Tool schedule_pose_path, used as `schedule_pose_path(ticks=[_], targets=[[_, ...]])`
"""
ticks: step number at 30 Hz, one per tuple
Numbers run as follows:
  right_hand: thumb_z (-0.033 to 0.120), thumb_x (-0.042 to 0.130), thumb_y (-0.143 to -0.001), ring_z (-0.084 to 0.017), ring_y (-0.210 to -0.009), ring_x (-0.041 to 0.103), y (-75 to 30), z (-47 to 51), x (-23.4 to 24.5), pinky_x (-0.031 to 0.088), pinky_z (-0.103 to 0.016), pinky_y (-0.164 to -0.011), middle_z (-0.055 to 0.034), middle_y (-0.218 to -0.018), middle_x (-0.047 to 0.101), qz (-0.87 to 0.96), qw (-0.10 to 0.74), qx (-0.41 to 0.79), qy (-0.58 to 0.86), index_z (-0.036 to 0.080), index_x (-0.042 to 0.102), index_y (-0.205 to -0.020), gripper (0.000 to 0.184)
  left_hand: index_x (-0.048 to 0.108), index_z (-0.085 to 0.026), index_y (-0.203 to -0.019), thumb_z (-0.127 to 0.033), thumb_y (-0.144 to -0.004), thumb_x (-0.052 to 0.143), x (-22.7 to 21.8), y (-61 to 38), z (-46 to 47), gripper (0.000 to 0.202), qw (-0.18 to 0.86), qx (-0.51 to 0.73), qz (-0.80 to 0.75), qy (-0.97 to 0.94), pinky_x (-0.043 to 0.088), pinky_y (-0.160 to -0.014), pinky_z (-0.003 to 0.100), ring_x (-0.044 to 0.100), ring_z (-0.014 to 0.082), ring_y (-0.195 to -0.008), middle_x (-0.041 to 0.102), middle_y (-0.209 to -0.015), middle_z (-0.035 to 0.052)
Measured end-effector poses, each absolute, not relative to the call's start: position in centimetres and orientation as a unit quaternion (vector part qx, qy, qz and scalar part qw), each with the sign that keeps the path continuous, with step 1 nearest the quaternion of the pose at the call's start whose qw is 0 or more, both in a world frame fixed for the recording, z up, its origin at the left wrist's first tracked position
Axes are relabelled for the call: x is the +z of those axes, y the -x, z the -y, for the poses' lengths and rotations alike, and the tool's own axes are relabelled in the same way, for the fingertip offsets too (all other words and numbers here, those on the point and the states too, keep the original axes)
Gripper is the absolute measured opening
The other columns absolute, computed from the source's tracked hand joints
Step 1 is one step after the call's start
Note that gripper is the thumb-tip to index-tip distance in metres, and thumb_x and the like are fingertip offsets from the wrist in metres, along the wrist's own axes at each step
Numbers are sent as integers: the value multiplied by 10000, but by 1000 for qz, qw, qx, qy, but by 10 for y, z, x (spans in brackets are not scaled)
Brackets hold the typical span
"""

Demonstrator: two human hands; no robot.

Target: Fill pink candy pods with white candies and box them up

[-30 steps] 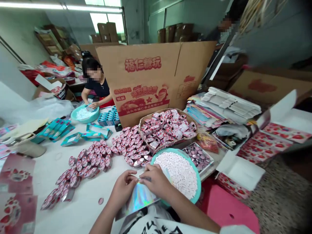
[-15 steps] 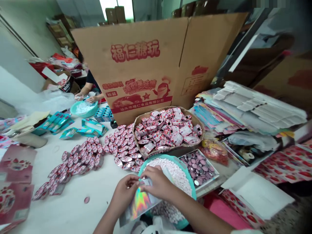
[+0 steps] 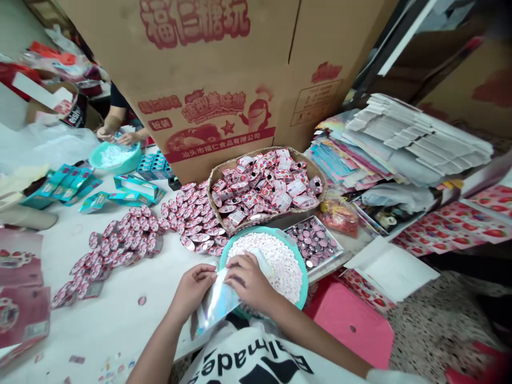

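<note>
My left hand (image 3: pixel 193 288) and my right hand (image 3: pixel 248 279) both pinch the top edge of a shiny holographic pouch (image 3: pixel 215 308) at the table's near edge. Fingers of both hands are closed on it. Just behind my right hand sits a teal bowl (image 3: pixel 303 269) filled with small white-pink candies (image 3: pixel 280 261). Rows of pink-red strawberry sachets (image 3: pixel 132 242) lie on the white table (image 3: pixel 120 320) to the left.
A brown basket (image 3: pixel 214 176) of pink packets and a tray of round foil pieces (image 3: pixel 314 242) stand behind the bowl. A big printed cardboard box (image 3: pixel 224 80) rises at the back. Another person's hands (image 3: pixel 118 137) work at a second teal bowl (image 3: pixel 114 157). Paper stacks (image 3: pixel 416 144) lie right; a pink stool (image 3: pixel 352 325) stands below.
The view has tipped downward and closer to the table. My hands have stayed on the pouch, which now hangs lower over the table edge in front of the bowl.
</note>
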State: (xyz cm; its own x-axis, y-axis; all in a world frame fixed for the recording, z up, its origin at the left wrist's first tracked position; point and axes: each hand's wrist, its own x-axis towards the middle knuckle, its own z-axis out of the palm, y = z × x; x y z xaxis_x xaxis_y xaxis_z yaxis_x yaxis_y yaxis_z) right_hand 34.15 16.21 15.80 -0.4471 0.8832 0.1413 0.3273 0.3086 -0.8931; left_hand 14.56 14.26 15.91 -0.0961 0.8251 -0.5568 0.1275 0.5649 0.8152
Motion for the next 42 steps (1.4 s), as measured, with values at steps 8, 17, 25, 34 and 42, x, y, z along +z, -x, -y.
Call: schedule_pose_path(ticks=[8, 17, 25, 34, 42], targets=[[436, 731, -760, -196, -836, 634, -373, -192, 147, 477, -339, -818, -32, -833, 709, 357, 435, 668, 487, 210, 711, -802, 231, 645, -206, -1022, -430, -758, 519, 133, 13, -109, 368, 293, 108, -843, -437, 525, -790, 370, 686, 255, -859, 745, -924, 72], [417, 875, -556, -203, -834, 638, -434, -191, 137, 488, -342, -816, -37, -849, 719, 260, 501, 560, 606, 204, 724, -821, 372, 645, -188, -1086, -366, -870, 440, 72, -36, -187, 347, 105, 74, -737, -664, 465, -868, 341, 635, 240, -971, 693, -1082, 106], [437, 795, -664, -232, -844, 657, -434, -171, 131, 512, -387, -823, -66, -864, 724, 327, 502, 491, 633, 197, 712, -817, 296, 689, -213, -935, -386, -746, 653, 24, -82, -209, 258, 125, 58, -707, -694, 422, -854, 388, 553, 296, -977, 650, -1046, 114], [432, 819, -626, -223, -849, 643, -415, -187, 130, 498, -380, -839, -57, -846, 716, 340, 474, 554, 594, 189, 712, -794, 314, 654, -212, -900, -277, -845, 546, 70, -74, -159, 137, 97, 155, -708, -682, 429, -852, 402, 576, 269, -981, 666, -1020, 83], [385, 820, -613, -191, -775, 632, -334, -161, 127, 498, -331, -771, -42, -782, 704, 351, 377, 666, 540, 186, 707, -747, 265, 622, -208, -947, -205, -802, 556, 55, -85, -91, 160, 247, 210, -684, -654, 491, -904, 397, 602, 251, -1023, 635, -1071, 96]])
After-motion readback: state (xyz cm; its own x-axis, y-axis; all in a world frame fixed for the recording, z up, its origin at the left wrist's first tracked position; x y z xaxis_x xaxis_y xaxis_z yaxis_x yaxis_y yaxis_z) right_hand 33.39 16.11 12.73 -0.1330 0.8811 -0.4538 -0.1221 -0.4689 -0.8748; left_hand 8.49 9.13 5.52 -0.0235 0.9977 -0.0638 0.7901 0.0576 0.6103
